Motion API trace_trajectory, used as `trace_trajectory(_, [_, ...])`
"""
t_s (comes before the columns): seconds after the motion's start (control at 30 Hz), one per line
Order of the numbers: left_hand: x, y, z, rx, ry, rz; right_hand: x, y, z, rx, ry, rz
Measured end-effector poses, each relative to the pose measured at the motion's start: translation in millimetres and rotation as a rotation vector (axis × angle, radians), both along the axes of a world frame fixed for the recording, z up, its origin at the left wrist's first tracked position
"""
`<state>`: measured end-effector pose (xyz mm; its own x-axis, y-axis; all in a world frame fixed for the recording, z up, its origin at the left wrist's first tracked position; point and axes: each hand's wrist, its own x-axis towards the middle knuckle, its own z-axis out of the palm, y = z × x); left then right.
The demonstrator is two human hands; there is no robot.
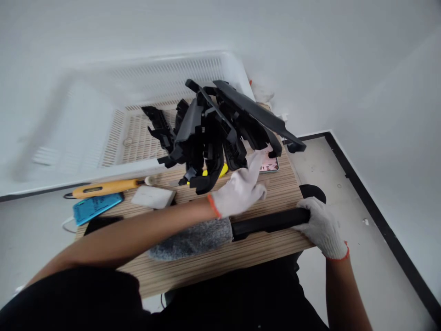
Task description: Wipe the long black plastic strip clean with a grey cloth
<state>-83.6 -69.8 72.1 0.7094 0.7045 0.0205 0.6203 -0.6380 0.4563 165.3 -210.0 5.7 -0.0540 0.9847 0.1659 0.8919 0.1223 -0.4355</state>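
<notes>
Both my hands wear white knit gloves with orange cuffs. My right hand [319, 225] is wrapped around the right end of a long black plastic part [268, 223] at the table's front edge. The part's left end meets a grey fuzzy cloth pad [193, 239]; whether it lies on or inside the pad I cannot tell. My left hand [241, 191], slightly blurred, hovers over the table with its index finger stretched toward a phone with a pink screen [270, 163]. It holds nothing visible, and its fingers are apart. Just beyond it is a heap of black plastic parts [206, 133].
A large white plastic basket [138, 163] stands behind, with the heap at its right end. On the wood-grain table [186, 273] lie a yellow-handled tool [106, 187], a blue packet [97, 207], a white block [151, 196] and a yellow object [223, 170] partly under the heap.
</notes>
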Motion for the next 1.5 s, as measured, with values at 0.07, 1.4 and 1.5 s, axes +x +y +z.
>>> trace_trajectory(0.07, [-30, -16, 9.6, -0.041, -0.061, -0.088, 2, 1, -2.3, -0.021, 0.011, -0.007])
trace_trajectory(1.4, [-121, -111, -27.9, 0.568, 0.120, 0.001, -88, 26, 26.9, -0.391, 0.221, -0.047])
trace_trajectory(1.5, [-131, -119, -24.4, 0.546, 0.151, 0.111, -71, 40, 30.8, -0.449, 0.213, -0.142])
